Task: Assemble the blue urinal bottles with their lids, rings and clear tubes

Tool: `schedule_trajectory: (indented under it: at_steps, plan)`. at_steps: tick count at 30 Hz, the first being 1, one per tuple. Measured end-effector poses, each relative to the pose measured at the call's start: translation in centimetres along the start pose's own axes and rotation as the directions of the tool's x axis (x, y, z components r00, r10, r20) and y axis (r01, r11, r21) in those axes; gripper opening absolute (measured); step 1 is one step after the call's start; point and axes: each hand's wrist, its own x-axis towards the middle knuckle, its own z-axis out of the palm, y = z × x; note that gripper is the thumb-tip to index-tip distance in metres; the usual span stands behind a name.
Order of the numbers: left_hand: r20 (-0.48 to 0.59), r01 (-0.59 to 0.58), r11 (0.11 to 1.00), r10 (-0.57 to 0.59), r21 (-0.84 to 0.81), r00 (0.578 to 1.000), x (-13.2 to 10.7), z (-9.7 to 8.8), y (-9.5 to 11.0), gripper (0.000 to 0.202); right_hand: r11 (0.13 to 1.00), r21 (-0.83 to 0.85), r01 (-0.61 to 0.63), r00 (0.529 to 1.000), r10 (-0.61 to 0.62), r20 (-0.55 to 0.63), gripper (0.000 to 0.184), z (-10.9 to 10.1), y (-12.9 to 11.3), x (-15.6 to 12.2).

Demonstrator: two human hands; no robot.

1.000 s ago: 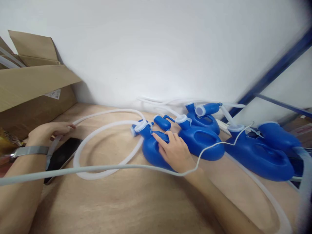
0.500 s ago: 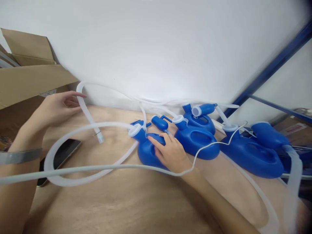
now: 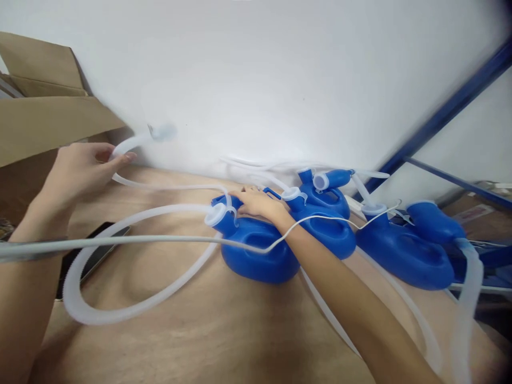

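My left hand pinches a translucent white hose near one end. The raised hose end, blurred and with a wire clip, points right against the wall. My right hand reaches behind the nearest blue urinal bottle, by a small blue handled part and the thin hose. Its fingertips are mostly hidden, so what it holds cannot be told. A thick hose loop runs from the white-capped mouth of the nearest bottle. Beside it, a second blue bottle is partly covered by my forearm.
More blue bottles with hoses stand at the right on the wooden table. A white cable crosses in front. A dark phone lies under the loop. An open cardboard box is at left, a blue metal frame at right.
My left hand has shifted left and lifted the hose end up from the table. My right hand has left the nearest bottle's handle and moved behind it, over where the small blue bottle lay.
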Motion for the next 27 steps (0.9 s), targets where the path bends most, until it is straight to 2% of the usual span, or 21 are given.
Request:
schedule_trajectory:
  at_steps: [2, 4, 6, 9, 11, 13, 16, 19, 20, 22, 25, 27]
  plan:
    - [0.011, -0.094, 0.995, 0.095, -0.036, 0.995, -0.3, -0.3, 0.4, 0.061, 0.999, 0.036, 0.033, 0.990, -0.038, 0.134, 0.085, 0.9, -0.3, 1.5]
    - [0.072, -0.215, 0.977, 0.215, -0.009, 0.974, -0.2, -0.2, 0.4, 0.070, 0.996, 0.072, 0.053, 0.976, -0.067, 0.209, 0.096, 1.5, -0.6, 2.5]
    - [0.193, -0.276, 0.961, 0.271, 0.001, 0.943, -0.1, 0.4, 0.3, 0.076, 0.992, 0.097, 0.078, 0.969, -0.098, 0.225, 0.099, 1.8, -0.6, 2.8]
    - [0.390, -0.273, 0.952, 0.306, -0.139, 0.869, -0.2, 2.1, 0.6, 0.081, 0.987, 0.117, 0.111, 0.968, -0.134, 0.212, 0.105, 1.9, -0.4, 2.8]
    - [0.460, -0.286, 0.929, 0.365, -0.235, 0.810, -0.6, 3.5, 1.4, 0.075, 0.988, 0.108, 0.111, 0.975, -0.129, 0.183, 0.107, 2.0, -0.3, 2.7]
    - [0.432, -0.374, 0.889, 0.455, -0.263, 0.779, -1.1, 4.7, 2.3, 0.067, 0.993, 0.082, 0.083, 0.983, -0.095, 0.158, 0.102, 2.0, -0.3, 2.6]
    - [0.334, -0.549, 0.815, 0.578, -0.187, 0.744, -1.6, 6.0, 3.3, 0.057, 0.999, 0.035, -0.012, 0.983, 0.005, 0.181, 0.070, 1.9, -0.4, 2.7]
    - [0.359, -0.617, 0.779, 0.611, -0.111, 0.706, -1.6, 6.3, 3.5, 0.055, 0.993, 0.022, -0.114, 0.969, 0.106, 0.221, 0.046, 1.3, -0.3, 2.5]
    - [0.369, -0.612, 0.785, 0.600, -0.098, 0.710, -1.5, 6.3, 3.4, 0.054, 0.989, 0.030, -0.146, 0.966, 0.136, 0.219, 0.044, 1.0, -0.2, 2.2]
    - [0.352, -0.575, 0.815, 0.559, -0.069, 0.750, -1.4, 5.8, 3.3, 0.054, 0.974, 0.062, -0.217, 0.964, 0.203, 0.173, 0.043, 0.4, 0.2, 1.3]
    - [0.330, -0.537, 0.843, 0.517, -0.035, 0.790, -1.7, 4.4, 3.5, 0.055, 0.934, 0.148, -0.324, 0.946, 0.323, 0.034, 0.049, -0.5, 1.2, -0.8]
    - [0.312, -0.506, 0.860, 0.497, -0.057, 0.810, -2.0, 3.2, 3.9, 0.054, 0.886, 0.292, -0.360, 0.917, 0.393, -0.061, 0.052, -0.9, 2.0, -2.5]
